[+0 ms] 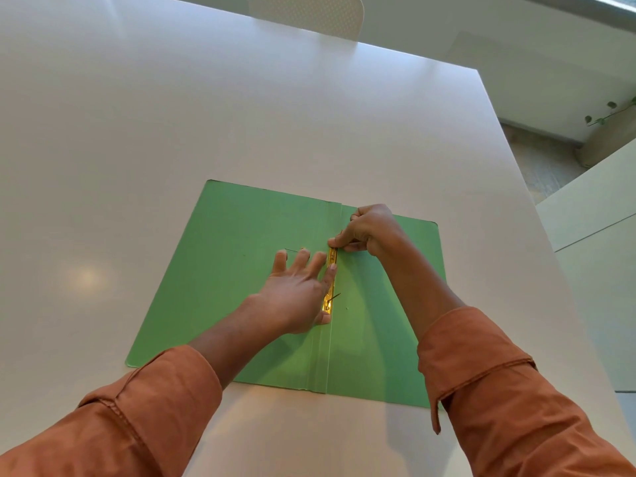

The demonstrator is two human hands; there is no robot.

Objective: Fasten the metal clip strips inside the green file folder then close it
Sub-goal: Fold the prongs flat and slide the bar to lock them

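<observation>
The green file folder point(227, 270) lies open and flat on the white table, its spine running toward me. A gold metal clip strip point(329, 287) lies along the spine. My left hand point(299, 294) rests flat on the left cover with fingers spread, its index finger pressing along the strip. My right hand point(366, 230) is curled at the strip's far end, thumb and fingertips pinching something thin there; a thin metal prong sticks up near the strip's near end.
The white table point(172, 115) extends far beyond the folder on the left and ahead. Its right edge runs close to the folder. A pale chair back point(309, 8) stands at the far side. A second white surface point(592, 215) sits to the right.
</observation>
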